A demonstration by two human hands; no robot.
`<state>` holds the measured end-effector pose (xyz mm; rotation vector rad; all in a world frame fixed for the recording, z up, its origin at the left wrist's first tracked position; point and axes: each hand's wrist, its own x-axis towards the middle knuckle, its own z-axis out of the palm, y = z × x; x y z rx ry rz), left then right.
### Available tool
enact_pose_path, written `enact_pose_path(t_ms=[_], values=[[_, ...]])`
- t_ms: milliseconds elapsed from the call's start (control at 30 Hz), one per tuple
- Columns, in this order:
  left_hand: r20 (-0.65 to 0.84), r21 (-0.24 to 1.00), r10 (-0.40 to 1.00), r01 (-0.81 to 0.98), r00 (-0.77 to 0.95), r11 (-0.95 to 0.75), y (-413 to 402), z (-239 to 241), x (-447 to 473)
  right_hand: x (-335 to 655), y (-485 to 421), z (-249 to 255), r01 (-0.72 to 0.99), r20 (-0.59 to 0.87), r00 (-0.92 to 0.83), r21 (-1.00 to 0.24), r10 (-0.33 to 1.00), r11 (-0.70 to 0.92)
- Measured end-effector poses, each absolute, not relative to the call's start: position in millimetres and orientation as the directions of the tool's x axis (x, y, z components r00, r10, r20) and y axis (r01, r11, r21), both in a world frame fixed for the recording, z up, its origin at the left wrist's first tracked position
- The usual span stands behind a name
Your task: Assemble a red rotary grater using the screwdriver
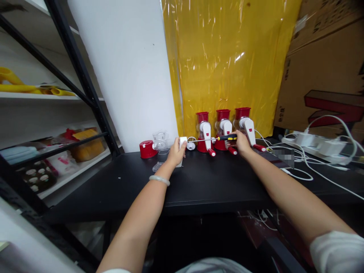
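My left hand (176, 151) is closed around a white plastic part (182, 141), held upright just above the black table. In my right hand (241, 143) is a screwdriver (224, 138) with a black and yellow handle, its long shaft level and pointing left. The tip reaches the white part or ends close beside it; I cannot tell which. Behind my hands stand three red and white hand-crank rotary graters (204, 131). Left of my left hand sit a red base (148, 149) and clear plastic pieces (160, 142). A small round white part (191, 145) lies near the shaft.
White cables and a power strip with adapters (331, 146) spread over the table's right side. A large cardboard box (321, 68) and a yellow plastic curtain (227, 57) rise behind. At the left is a black-framed shelf (82, 76). The black table's front edge (210, 204) is nearest me.
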<state>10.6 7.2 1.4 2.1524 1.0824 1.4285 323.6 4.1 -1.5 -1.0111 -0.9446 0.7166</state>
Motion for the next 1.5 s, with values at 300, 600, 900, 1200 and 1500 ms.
enact_pose_path(t_ms=[300, 600, 900, 1200, 1500], values=[[0.629, 0.649, 0.752, 0.399, 0.198, -0.648, 9, 0, 10, 322, 2, 2, -0.128, 0.305, 0.426, -0.912, 0.852, 0.39], [0.641, 0.643, 0.744, 0.399, 0.187, -0.654, 9, 1, 9, 324, 7, -4, -0.08, 0.376, 0.407, -0.893, 0.833, 0.442], [0.613, 0.703, 0.775, 0.341, 0.155, -0.624, 10, 0, 11, 327, 6, -8, 0.081, 0.43, 0.366, -0.898, 0.825, 0.432], [0.621, 0.689, 0.768, 0.358, 0.155, -0.63, 10, 1, 10, 328, 6, -9, 0.128, 0.443, 0.373, -0.895, 0.815, 0.428], [0.665, 0.641, 0.729, 0.374, 0.166, -0.67, 8, 3, 8, 325, 2, -6, 0.102, 0.421, 0.394, -0.904, 0.817, 0.416]])
